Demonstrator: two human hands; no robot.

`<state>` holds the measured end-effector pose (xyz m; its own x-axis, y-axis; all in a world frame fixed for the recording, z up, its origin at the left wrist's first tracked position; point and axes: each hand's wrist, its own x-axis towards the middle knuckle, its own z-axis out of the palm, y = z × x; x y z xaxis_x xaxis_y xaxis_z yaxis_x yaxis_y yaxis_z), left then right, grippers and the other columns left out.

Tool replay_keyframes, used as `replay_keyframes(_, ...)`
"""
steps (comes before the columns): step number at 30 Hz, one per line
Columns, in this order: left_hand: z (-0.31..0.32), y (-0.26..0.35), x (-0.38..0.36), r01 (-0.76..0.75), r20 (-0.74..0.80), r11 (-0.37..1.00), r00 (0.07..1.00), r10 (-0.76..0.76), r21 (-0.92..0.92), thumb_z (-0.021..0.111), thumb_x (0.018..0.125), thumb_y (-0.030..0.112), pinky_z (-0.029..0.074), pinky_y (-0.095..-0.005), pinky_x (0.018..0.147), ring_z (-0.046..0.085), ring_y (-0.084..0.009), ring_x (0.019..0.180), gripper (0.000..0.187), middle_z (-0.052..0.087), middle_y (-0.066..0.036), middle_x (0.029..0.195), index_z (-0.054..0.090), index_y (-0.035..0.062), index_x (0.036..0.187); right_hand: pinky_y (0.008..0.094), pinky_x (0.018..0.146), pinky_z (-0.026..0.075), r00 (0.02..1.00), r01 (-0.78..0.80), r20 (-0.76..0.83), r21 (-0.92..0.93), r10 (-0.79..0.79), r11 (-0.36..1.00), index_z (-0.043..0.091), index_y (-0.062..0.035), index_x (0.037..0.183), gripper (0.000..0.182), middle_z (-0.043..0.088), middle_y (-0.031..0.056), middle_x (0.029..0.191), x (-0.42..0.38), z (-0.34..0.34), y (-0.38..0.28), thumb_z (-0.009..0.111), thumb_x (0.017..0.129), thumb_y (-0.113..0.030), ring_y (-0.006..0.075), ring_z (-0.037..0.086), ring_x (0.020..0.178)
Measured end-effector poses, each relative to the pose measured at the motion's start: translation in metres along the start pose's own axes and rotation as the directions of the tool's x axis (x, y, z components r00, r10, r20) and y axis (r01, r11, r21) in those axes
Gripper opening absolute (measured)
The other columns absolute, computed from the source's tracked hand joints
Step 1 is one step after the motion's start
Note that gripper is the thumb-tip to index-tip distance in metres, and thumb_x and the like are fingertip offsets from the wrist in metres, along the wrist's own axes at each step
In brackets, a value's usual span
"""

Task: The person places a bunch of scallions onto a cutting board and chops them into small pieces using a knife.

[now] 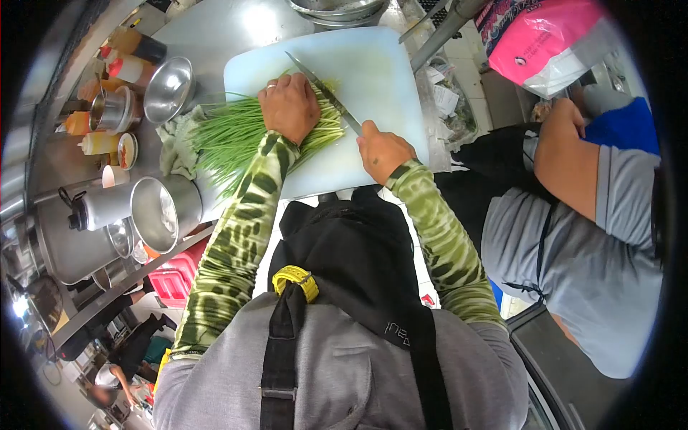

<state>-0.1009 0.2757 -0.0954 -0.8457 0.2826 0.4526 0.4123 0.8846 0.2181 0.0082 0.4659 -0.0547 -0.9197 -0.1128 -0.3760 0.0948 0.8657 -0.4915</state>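
A large bunch of long, thin green chives (233,136) lies across the white cutting board (380,79), its pale ends to the right. My left hand (290,107) presses down on the bunch, fingers curled over it near the pale ends. In my right hand (385,152) is the handle of a kitchen knife (331,97). The long blade slants up and left across the board, right beside the chives' ends and my left fingertips. A crumpled greenish cloth (179,140) lies left of the board, next to the leafy tips.
Left of the board stand a metal bowl (170,90), a steel pot (165,213), a grey bottle (107,206) and several sauce bottles (132,69). Metal bowls (340,8) sit behind the board. On the right, a person in grey (573,265) stands close beside a pink bag (534,46).
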Motion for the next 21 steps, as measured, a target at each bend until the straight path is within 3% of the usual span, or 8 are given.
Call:
replay_keyframes(5,0.001,-0.012,0.009,0.025,0.091,0.999,0.995,-0.027,0.024,0.059,0.091,0.019,0.051,-0.0516,0.079,0.066,-0.0363,0.091,0.017,0.068,-0.014,0.092,0.065,0.0043,0.094,0.0569,0.079,0.052,1.000,0.006,-0.010,0.012,-0.006,1.000,0.049,-0.0026,0.104,0.023,0.070,0.0233,0.085,-0.003,0.005,0.002,0.049,0.104,-0.025,0.0467,0.068,0.085)
replay_keyframes(8,0.014,-0.027,0.010,-0.045,0.069,0.999,0.997,0.046,-0.004,0.057,0.093,0.021,0.053,-0.0524,0.080,0.066,-0.0388,0.091,0.022,0.069,-0.017,0.095,0.066,0.0023,0.096,0.0570,0.076,0.052,0.995,0.069,-0.081,0.052,-0.064,0.996,0.049,-0.0026,0.102,0.022,0.069,0.0232,0.083,-0.010,0.006,0.004,0.050,0.104,-0.024,0.0471,0.067,0.082)
replay_keyframes(11,0.015,-0.035,0.007,-0.013,0.182,0.998,0.983,0.025,-0.068,0.058,0.094,0.019,0.055,-0.0520,0.074,0.068,-0.0415,0.090,0.028,0.070,-0.021,0.101,0.065,0.0021,0.116,0.0567,0.072,0.052,0.988,0.082,-0.134,0.068,-0.072,0.994,0.049,-0.0029,0.100,0.021,0.069,0.0227,0.080,-0.012,0.011,0.008,0.052,0.103,-0.024,0.0469,0.067,0.079)
replay_keyframes(17,-0.002,-0.023,0.001,-0.011,0.249,0.999,0.968,0.021,-0.039,0.058,0.096,0.018,0.053,-0.0540,0.072,0.067,-0.0412,0.082,0.021,0.068,-0.019,0.090,0.064,0.0041,0.110,0.0556,0.070,0.053,0.979,0.099,-0.187,0.068,-0.085,0.993,0.050,-0.0041,0.102,0.021,0.067,0.0218,0.078,-0.011,0.010,0.008,0.054,0.103,-0.025,0.0457,0.067,0.076)
replay_keyframes(21,0.002,-0.017,-0.007,0.052,0.129,0.997,0.991,-0.044,-0.058,0.059,0.095,0.016,0.051,-0.0528,0.069,0.065,-0.0399,0.076,0.011,0.066,-0.015,0.085,0.063,0.0067,0.099,0.0574,0.070,0.051,0.984,0.075,-0.164,0.026,-0.070,0.997,0.049,-0.0041,0.102,0.022,0.066,0.0236,0.081,-0.012,-0.001,-0.001,0.052,0.104,-0.026,0.0480,0.066,0.076)
